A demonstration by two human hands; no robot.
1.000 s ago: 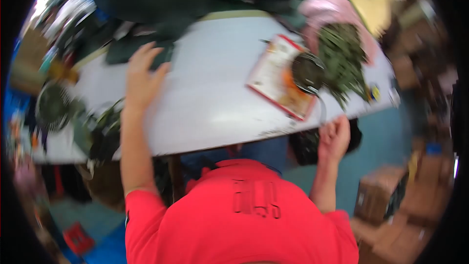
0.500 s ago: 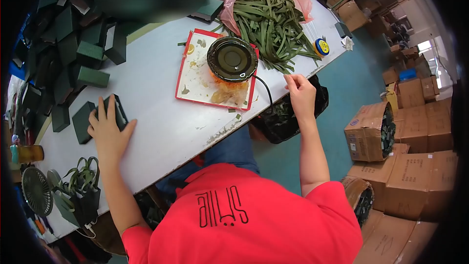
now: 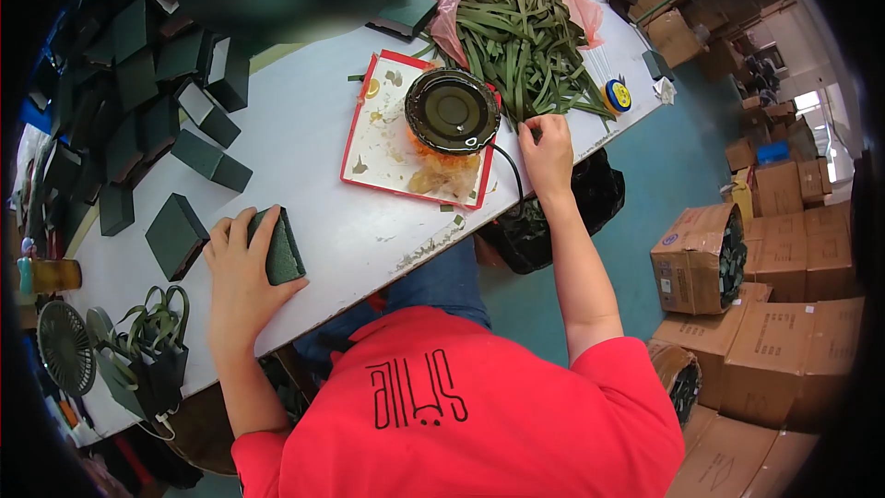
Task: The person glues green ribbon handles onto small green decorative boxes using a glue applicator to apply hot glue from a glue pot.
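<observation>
My left hand (image 3: 244, 263) is closed round a dark green box (image 3: 284, 249) on the white table (image 3: 341, 249). Just left of it lies another green box (image 3: 176, 236). At the near edge of a heap of green ribbon strips (image 3: 516, 37), my right hand (image 3: 546, 143) has its thumb and fingers pinched together; what they hold, if anything, is too small to tell. Between the hands, a round black pot (image 3: 452, 111) of dark liquid sits on a red-rimmed white tray (image 3: 347, 161) with orange and brown residue. The strips spill from a pink plastic bag (image 3: 444, 5).
Many dark green boxes (image 3: 138, 74) are piled at the upper left. A small fan (image 3: 66, 349) and a bag with green strips (image 3: 147, 378) stand at the lower left. A yellow-blue round container (image 3: 617, 95) lies near the right corner. Cardboard boxes (image 3: 774, 341) fill the right.
My left hand has moved right and towards me, bringing the green box with it. My right hand has shifted left to the strips' edge. The view has shifted slightly.
</observation>
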